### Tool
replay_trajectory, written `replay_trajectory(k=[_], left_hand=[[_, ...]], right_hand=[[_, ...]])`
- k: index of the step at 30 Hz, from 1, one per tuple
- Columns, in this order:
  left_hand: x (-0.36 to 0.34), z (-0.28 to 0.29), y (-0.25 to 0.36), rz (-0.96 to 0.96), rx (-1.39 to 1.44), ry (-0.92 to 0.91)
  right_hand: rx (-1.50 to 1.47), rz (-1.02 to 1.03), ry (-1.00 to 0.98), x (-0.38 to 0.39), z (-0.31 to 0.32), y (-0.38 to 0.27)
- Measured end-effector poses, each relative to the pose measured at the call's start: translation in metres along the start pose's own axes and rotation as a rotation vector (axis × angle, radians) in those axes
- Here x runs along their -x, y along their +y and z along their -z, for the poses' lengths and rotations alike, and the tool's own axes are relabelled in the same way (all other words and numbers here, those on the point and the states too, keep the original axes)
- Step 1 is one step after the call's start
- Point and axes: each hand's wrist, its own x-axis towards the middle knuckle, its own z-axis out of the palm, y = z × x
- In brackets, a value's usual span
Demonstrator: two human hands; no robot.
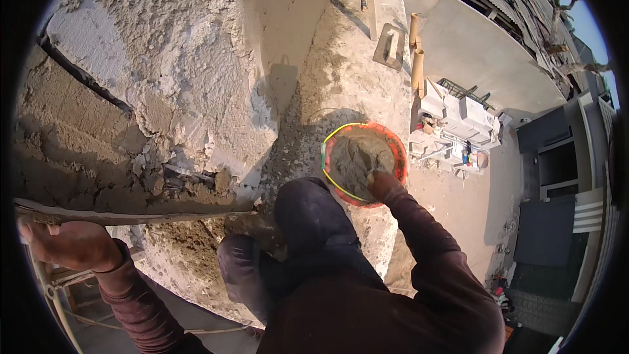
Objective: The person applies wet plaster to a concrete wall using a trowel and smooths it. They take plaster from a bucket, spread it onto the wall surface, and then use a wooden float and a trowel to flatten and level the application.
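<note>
At the far left, my left hand [75, 246] is closed at the end of a long thin board [141, 216], its fingers curled against the edge. The board lies along the lower edge of a rough patch of wet mortar [78, 164] on the wall. My right hand [386, 187] reaches over the rim of a red bucket [401, 157] with a yellow handle. Grey mortar [357, 157] fills much of the bucket. The right fingers are closed at the mortar's surface; what they grip is mostly hidden. My bent knees [304, 206] are beside the bucket.
Farther along the concrete ledge [327, 85] lie a plastering float [391, 46], a long straight batten [369, 0] and a small hand tool [363, 1]. Down past the ledge's right edge stand pale blocks [468, 118]. Poles [59, 295] show below my left hand.
</note>
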Motion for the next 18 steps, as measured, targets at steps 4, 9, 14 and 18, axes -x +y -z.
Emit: replay_trajectory(k=[4,9,14,18], left_hand=[[-0.013,0.005,0.009,-0.059,-0.067,0.028],[0.002,0.018,-0.029,0.062,0.295,0.055],[-0.016,-0.001,0.011,0.076,0.306,0.06],[-0.024,0.017,0.014,0.128,0.316,0.046]], right_hand=[[-0.089,0.064,-0.164,0.039,0.034,0.037],[-0.097,-0.111,0.128,0.042,0.057,0.041],[-0.115,0.158,-0.04,0.023,-0.029,0.05],[0.115,0.078,-0.196,0.079,0.071,0.045]])
